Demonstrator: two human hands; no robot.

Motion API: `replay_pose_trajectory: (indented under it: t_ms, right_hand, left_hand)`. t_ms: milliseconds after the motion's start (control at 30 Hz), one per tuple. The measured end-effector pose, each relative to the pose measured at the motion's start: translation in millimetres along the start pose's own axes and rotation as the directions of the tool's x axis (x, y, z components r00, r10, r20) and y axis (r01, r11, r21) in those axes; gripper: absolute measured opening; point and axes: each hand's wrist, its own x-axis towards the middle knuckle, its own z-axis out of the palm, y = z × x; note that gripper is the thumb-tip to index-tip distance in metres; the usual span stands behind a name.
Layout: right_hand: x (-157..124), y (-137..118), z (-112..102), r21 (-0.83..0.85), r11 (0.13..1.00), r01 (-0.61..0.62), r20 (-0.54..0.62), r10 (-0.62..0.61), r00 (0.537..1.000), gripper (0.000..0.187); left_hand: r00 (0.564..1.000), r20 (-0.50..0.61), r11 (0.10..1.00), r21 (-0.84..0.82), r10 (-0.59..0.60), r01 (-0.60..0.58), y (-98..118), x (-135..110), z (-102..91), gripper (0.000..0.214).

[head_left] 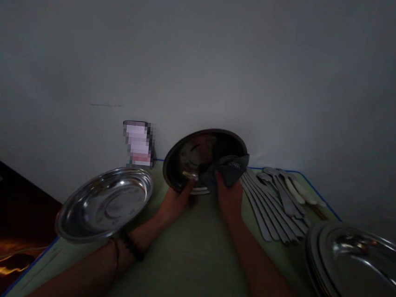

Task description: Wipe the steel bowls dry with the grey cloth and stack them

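Cable (5,257), pale and thin, ran across the dark floor (6,214) at the far left of my head view. Beside it I had the table (179,273), green-topped with a blue edge. A shiny steel plate (108,205) lay at its left side, hollow up, with nothing in it. Just behind that plate I noted a phone (138,143), stood on end near the wall (206,65); its screen was blurred into blocks, so I could not read it.

The left hand (175,202), a dark bracelet (131,246) at its wrist, gripped the lower rim of a steel bowl (194,153). I saw the thumb inside the rim; the other fingers were mostly hidden. The bowl was near the middle of the far table edge, tilted with its hollow toward my camera; I could not tell whether it touched the table. The right hand (230,200) had its fingers closed on a dark grey cloth (227,170), which lay against the bowl's inside, lower right.

Right of that hand I logged a fanned row of flat handles (268,216), then spoons (280,187), then some white handles (300,192). A stack of steel plates (354,275) filled the near right corner, cut off by the frame.
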Motion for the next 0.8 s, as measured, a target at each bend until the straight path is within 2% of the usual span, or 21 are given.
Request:
replay_pose_trajectory:
  t_ms: [100, 233, 367, 433, 500, 600, 700, 800]
  right_hand:
    - [-2.2, -1.5, 4.0, -0.044, 0.999, 0.014, 0.075, -0.011, 0.997, 0.038]
    - [-1.4, 2.0, 3.8, -0.031, 0.999, 0.034, 0.016, -0.033, 0.999, 0.042]
    - [1.4, 3.6, 0.1, 0.027, 1.000, 0.012, -0.036, -0.011, 0.999, 0.048]
    - [2.3, 2.7, -0.8, 0.043, 0.999, -0.017, -0.081, 0.021, 0.996, 0.050]
    - [2.1, 1.2, -0.9, 0.053, 0.998, -0.014, -0.101, 0.020, 0.995, 0.049]
    - [-0.2, -1.0, -0.4, 0.037, 0.999, 0.017, -0.021, -0.016, 1.000, 0.042]
    - [-2.6, -1.3, -0.3, 0.043, 0.999, 0.000, 0.067, -0.003, 0.998, 0.039]
    - [-2.4, 0.2, -0.9, 0.098, 0.995, 0.014, 0.054, -0.020, 0.998, 0.041]
  left_hand:
    - [1.000, -0.012, 1.000, -0.003, -0.014, 0.014, 0.2, 1.0, -1.6, 0.037]
    - [0.999, 0.000, 0.999, 0.029, -0.039, 0.039, -1.5, 0.2, -0.2, 0.038]
    - [0.995, 0.012, 0.988, -0.117, -0.096, 0.097, -4.3, -0.3, 3.6, 0.040]
    - [0.996, 0.040, 0.983, -0.161, -0.079, 0.084, -5.8, 0.3, 4.3, 0.042]
    - [0.995, 0.093, 0.990, -0.134, -0.034, 0.046, -6.3, 0.8, 3.9, 0.041]
    - [0.983, 0.181, 0.997, -0.078, 0.010, 0.004, -4.5, 0.0, 2.6, 0.040]
    - [0.974, 0.225, 1.000, 0.001, -0.007, 0.007, -2.0, -2.2, 2.4, 0.044]
    - [0.975, 0.220, 0.998, 0.056, -0.020, 0.008, -1.6, -3.6, 3.8, 0.046]
